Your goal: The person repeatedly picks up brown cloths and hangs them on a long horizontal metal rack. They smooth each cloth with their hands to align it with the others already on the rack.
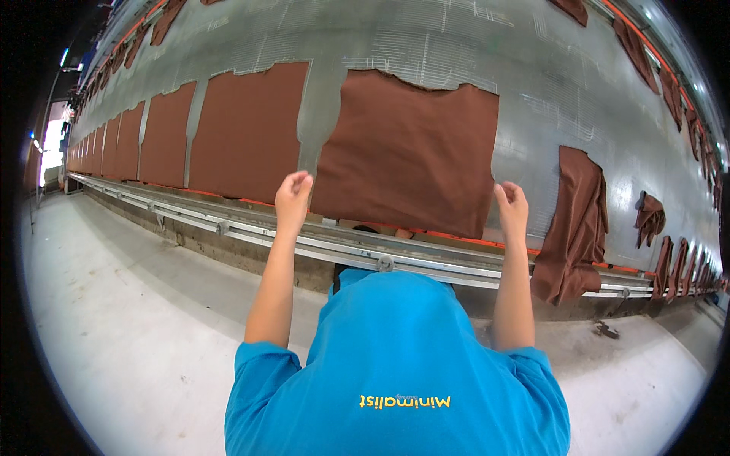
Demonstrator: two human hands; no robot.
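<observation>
Brown panel: the cloth piece (411, 148) lies spread on the grey metal table (532, 137), between the person's hands, lower edge along the near side and slightly rippled
Left hand: the left hand (294, 190) is just beside the panel's left edge, fingers drawn together; I cannot tell whether they pinch any cloth
Right hand: the right hand (511, 199) is at the other edge, fingers loosely curled; a grasp there I cannot make out either
Flat row: leftward, a neighbouring panel (247, 129) and more beyond it lie smooth, so I'd judge that stretch done
Loose cloth: rightward, a bunched cloth (574, 213) and a small crumpled piece (650, 216) look left to spread
Near edge: the bunched cloth hangs over the metal rail (342, 254), in the way on that side
Floor: a dark scrap (606, 330) lies below
</observation>
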